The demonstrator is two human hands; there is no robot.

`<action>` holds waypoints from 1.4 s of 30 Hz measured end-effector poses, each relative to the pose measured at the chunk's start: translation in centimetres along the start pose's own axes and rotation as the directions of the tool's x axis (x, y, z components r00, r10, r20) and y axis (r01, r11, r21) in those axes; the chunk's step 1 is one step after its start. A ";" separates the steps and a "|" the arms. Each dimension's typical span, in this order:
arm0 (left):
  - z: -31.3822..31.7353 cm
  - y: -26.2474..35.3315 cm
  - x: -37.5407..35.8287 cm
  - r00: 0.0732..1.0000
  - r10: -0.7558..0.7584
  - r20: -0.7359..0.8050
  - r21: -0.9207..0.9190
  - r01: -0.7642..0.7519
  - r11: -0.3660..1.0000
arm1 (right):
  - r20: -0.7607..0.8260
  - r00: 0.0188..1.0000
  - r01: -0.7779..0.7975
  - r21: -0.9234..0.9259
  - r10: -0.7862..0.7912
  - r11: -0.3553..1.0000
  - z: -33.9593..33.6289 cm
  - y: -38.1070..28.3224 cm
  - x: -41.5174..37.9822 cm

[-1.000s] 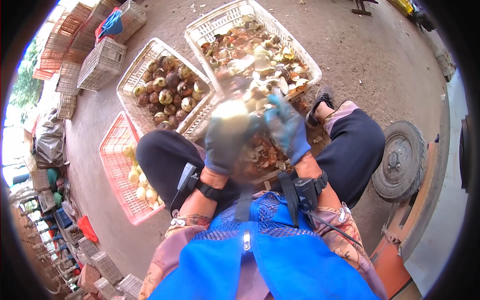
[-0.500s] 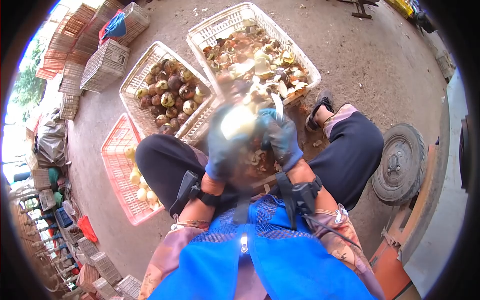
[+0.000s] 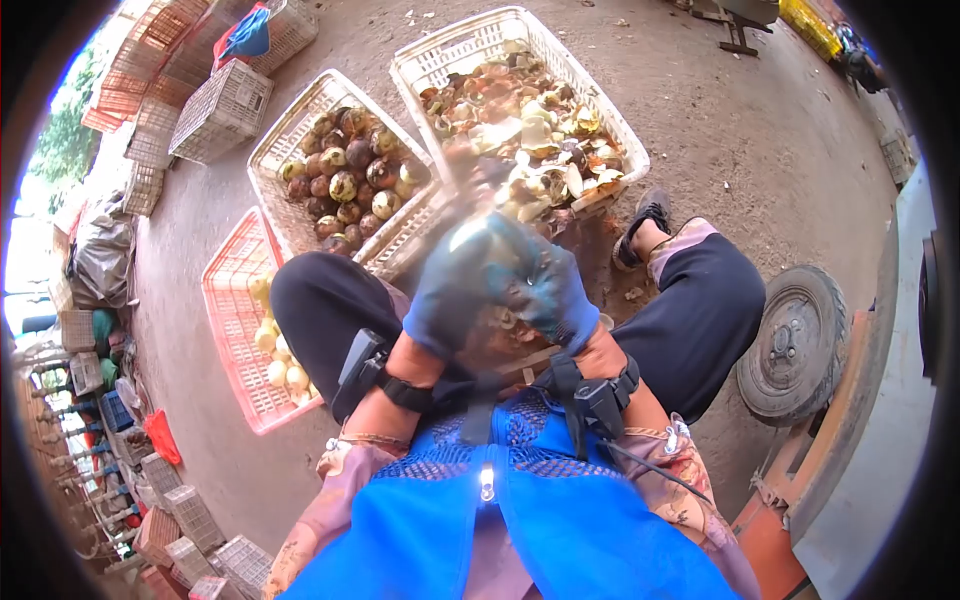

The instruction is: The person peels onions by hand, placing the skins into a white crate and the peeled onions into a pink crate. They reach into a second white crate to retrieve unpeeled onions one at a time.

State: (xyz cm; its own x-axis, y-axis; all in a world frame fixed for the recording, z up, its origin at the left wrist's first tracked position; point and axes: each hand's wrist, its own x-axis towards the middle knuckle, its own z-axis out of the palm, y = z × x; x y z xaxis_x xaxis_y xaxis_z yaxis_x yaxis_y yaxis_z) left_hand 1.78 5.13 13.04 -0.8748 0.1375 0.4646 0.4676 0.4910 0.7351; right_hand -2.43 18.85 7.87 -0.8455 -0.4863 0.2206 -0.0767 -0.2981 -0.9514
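A ball [image 3: 469,234] is gripped in the left hand [image 3: 448,287], seemingly for steadiness, the right hand [image 3: 543,283] curled, its hold unclear.

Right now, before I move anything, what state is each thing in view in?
Left hand: gloved, curled around the pale round piece.
Pale round piece: mostly covered, blurred.
Right hand: gloved, curled in close to the left; its grip is hidden.
Left white crate: holding dark, round produce.
Right white crate: holding heaped peelings.
Pink crate: holding pale produce, partly hidden.
Blue vest: zipped partway.
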 end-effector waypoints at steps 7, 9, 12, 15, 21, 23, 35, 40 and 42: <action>1.0 -6.6 -5.6 0.747 -0.644 -0.165 -0.227 0.606 0.762 | -0.095 0.824 -0.520 0.263 0.558 0.813 -0.8 -3.0 -6.3; 1.1 -7.8 -6.4 0.764 -0.619 -0.181 -0.215 0.584 0.783 | -0.038 0.809 -0.564 0.235 0.587 0.792 0.6 -3.8 -9.2; 0.5 -6.9 -6.0 0.750 -0.635 -0.183 -0.400 0.533 0.745 | -0.004 0.709 -0.679 0.265 0.705 0.684 1.5 -3.7 -10.3; 0.0 -3.7 -3.8 0.648 -0.755 -0.096 -0.876 0.305 0.373 | -0.095 0.987 -0.163 -0.569 0.132 0.806 0.2 -3.5 -7.2; 0.6 -2.5 -3.2 0.562 -0.823 -0.085 -0.974 0.126 0.186 | 0.051 0.999 0.052 -0.846 -0.015 0.531 3.0 -2.4 -2.5; 1.0 -3.5 -4.0 0.550 -0.829 -0.100 -0.978 0.098 0.184 | 0.077 0.992 0.024 -0.897 0.102 0.441 3.3 -1.5 -2.3; 2.1 -4.5 -4.8 0.696 -0.607 -0.383 -0.561 0.347 0.751 | 0.250 0.960 0.192 -0.915 0.123 0.355 1.2 -0.5 -0.5; 2.3 -4.1 -4.6 0.664 -0.679 -0.313 -0.668 0.354 0.654 | 0.267 0.963 0.258 -0.945 0.022 0.199 0.1 2.5 0.1; 2.2 -4.0 -4.4 0.693 -0.649 -0.314 -0.624 0.364 0.691 | 0.299 0.951 0.308 -0.941 -0.079 0.143 -0.1 2.6 0.4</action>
State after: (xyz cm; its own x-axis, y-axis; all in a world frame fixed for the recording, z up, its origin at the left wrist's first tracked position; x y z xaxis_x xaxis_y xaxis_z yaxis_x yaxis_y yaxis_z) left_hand 3.51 4.43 6.97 -0.8696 -0.4938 0.0000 0.0838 -0.1476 0.9855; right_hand -2.98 17.98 5.45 -0.6397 -0.6849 0.3490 -0.7685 0.5799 -0.2704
